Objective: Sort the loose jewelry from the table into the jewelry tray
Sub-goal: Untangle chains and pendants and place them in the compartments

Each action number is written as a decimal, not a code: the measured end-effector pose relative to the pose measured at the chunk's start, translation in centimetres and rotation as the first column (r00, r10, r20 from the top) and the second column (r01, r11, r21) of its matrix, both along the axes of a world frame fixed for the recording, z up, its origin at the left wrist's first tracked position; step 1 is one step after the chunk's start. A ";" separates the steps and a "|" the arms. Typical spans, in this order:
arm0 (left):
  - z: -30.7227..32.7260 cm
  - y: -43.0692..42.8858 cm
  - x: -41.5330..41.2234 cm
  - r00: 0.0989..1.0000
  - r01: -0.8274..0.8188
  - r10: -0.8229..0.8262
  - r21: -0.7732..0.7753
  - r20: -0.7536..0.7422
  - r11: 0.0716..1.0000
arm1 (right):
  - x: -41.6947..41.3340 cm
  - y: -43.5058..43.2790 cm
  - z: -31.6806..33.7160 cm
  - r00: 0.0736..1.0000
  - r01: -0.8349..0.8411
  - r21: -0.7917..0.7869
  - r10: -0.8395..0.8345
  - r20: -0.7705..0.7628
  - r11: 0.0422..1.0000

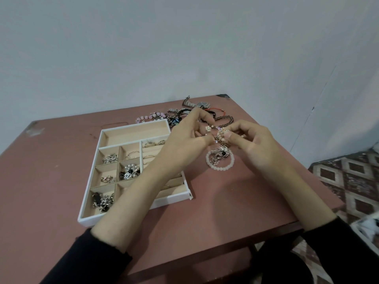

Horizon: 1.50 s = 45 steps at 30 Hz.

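Observation:
A white jewelry tray point(102, 140) with beige compartments lies on the pink table point(51, 171); several compartments hold rings, brooches and chains. My left hand point(184, 138) and my right hand point(252, 144) meet above the table, right of the tray. Both pinch a small beaded, tangled piece of jewelry point(219, 136) between their fingertips. Below them lies a white bead bracelet point(220, 168) with a silver spiky brooch point(221, 151) on it. A loose pile of bracelets and a watch point(196, 104) sits behind the hands.
A pink bead bracelet point(147, 117) lies behind the tray's far edge. The table's right edge drops to a patterned floor mat point(352, 177). A plain wall stands behind the table. My left forearm crosses over the tray's right side.

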<state>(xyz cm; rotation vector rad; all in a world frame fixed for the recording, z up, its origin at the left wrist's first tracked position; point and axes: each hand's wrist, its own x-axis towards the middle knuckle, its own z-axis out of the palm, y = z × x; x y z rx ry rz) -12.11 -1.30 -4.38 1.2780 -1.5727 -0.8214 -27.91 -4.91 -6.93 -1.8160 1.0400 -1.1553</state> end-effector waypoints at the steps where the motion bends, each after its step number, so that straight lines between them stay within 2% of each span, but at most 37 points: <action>1: 0.1 0.0 0.0 0.999 -0.010 0.011 0.013 -0.048 1.000 | -0.1 0.0 0.0 1.000 -0.003 0.003 0.003 0.014 1.000; 6: -0.1 0.0 0.3 0.943 0.005 0.016 0.060 -0.333 0.998 | 0.0 0.0 0.2 1.000 -0.006 0.016 0.006 0.009 1.000; 8: -0.1 -0.1 0.4 0.925 0.022 0.006 0.068 -0.379 0.997 | 0.0 0.1 0.3 1.000 -0.011 0.024 0.011 0.013 1.000; 18: -0.2 -0.1 -0.2 0.948 0.007 0.014 0.063 -0.318 0.998 | 0.1 0.5 0.5 1.000 -0.002 0.014 0.002 0.026 1.000; 24: -0.5 -0.2 0.2 0.963 -0.061 0.076 0.069 -0.258 0.996 | 0.1 0.4 0.4 1.000 0.001 -0.036 0.000 0.031 0.999; 32: -0.7 0.2 0.6 0.971 -0.072 0.091 0.094 -0.221 0.993 | 0.2 0.1 0.5 0.981 0.038 0.007 -0.039 0.190 0.999; 37: -0.7 0.2 0.8 0.977 -0.074 0.090 0.091 -0.192 0.993 | -0.1 -0.3 0.4 0.954 -0.023 0.052 0.006 0.299 0.998; 45: -0.6 0.0 0.2 0.972 -0.078 0.101 0.115 -0.213 0.990 | 0.0 0.0 1.1 0.889 -0.261 0.187 0.160 0.429 0.947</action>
